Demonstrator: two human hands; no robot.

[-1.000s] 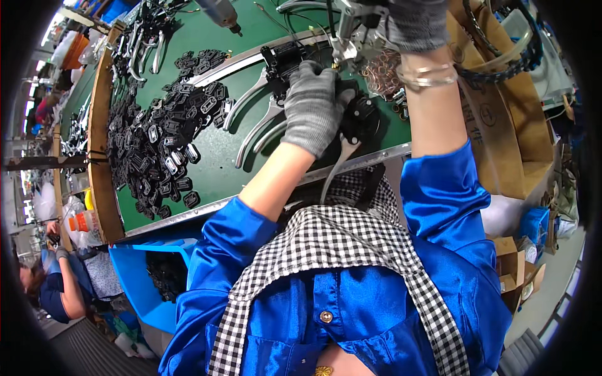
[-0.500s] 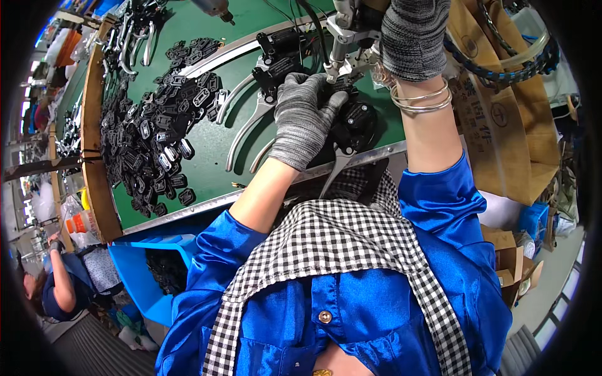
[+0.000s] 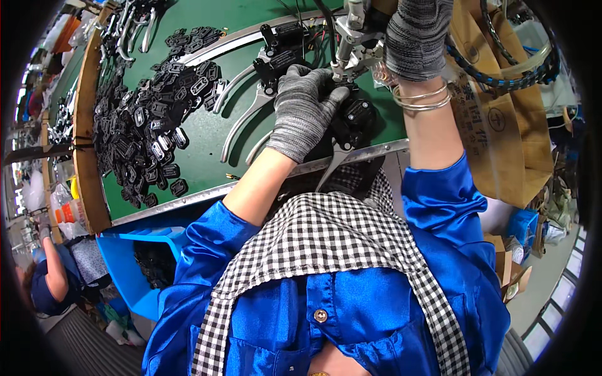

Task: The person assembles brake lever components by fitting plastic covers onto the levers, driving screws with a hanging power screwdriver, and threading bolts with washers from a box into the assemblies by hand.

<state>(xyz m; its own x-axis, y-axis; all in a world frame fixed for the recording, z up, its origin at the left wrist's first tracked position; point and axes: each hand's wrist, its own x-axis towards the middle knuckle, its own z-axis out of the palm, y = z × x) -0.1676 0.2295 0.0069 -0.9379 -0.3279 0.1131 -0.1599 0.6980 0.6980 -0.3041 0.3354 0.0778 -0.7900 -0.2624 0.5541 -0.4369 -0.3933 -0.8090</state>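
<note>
black-and-silver rounded lever assembly (image 3: 357, 117) lies just right of the frame's upper centre, seemingly steadied near the silver metal fixture (image 3: 350, 34) by the grey-gloved left grip (image 3: 302, 113); whether this or the grey-gloved right grip (image 3: 417, 41) pinches anything, i cannot tell.

Black assemblies (image 3: 281, 61) with curved silver levers (image 3: 246, 119) lie adjacent.

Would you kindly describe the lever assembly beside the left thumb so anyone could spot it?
Start at the green table, then find the gloved left hand. Just right of it sits the black lever assembly; unlike the levers left of the hand, its silver lever crosses the table's edge.
</note>
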